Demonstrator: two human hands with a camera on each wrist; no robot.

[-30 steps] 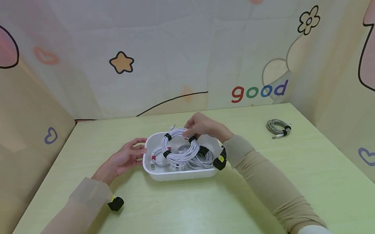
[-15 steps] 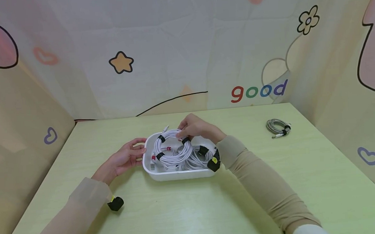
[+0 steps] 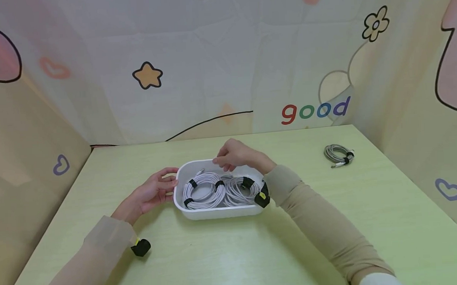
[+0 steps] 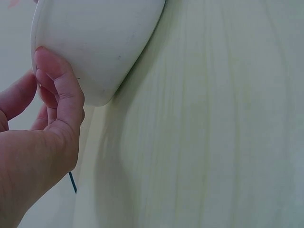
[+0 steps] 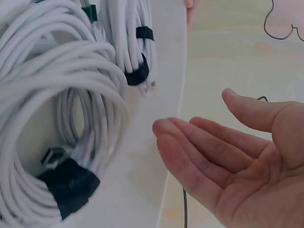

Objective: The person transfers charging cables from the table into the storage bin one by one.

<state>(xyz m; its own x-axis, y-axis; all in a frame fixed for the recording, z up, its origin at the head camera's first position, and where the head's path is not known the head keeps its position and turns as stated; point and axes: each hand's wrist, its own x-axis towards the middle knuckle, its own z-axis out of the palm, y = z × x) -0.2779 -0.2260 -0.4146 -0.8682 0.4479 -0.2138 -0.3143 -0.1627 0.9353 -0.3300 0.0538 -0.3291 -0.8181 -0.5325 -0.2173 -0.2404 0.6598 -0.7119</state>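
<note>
In the head view, a white plastic box (image 3: 222, 213) stands mid-table. Inside, a white coiled cable (image 3: 212, 202) with black ties lies at the left, next to another coiled cable (image 3: 236, 197) at the right. My left hand (image 3: 154, 190) touches the box's left end; the left wrist view shows bent fingers (image 4: 69, 95) against its outer wall and the thumb by the rim. Over the back rim is my right hand (image 3: 236, 155). The right wrist view shows its fingers (image 5: 204, 152) loosely extended, holding nothing, apart from the coils. Red-tied cable parts are hidden under the left coil.
A grey coiled cable (image 3: 338, 154) with black ties lies at the table's back right. The light wood table (image 3: 233, 257) ends at a printed cloth backdrop (image 3: 210, 66), with cloth sides at left and right.
My right hand moved left with the white coiled cable, then let go of it. The coil now lies flat in the box's left part. My left hand has stayed in place.
</note>
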